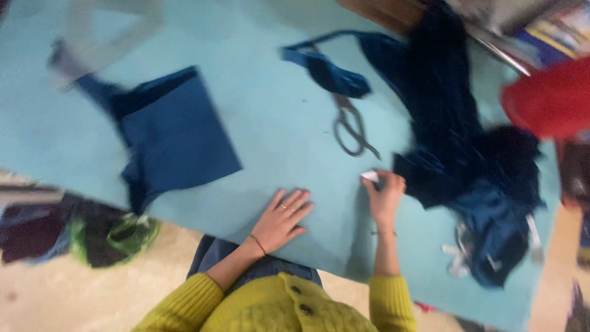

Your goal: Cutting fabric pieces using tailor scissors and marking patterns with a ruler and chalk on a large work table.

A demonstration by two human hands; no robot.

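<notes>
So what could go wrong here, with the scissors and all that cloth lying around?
1. The scissors lie partly under a blue strip, so someone grabbing the cloth might catch the blades.
2. The right hand pinches a small white piece next to the dark fabric heap; it might mark the cloth by accident.
3. The folded blue cloth hangs over the table edge and could slide off.

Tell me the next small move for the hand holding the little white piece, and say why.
Probably bring the right hand with the small white piece to the edge of the dark blue fabric pile just beside it. The piece is pinched at the fingertips, the left hand rests flat on the teal table, and the scissors lie untouched farther off.
</notes>
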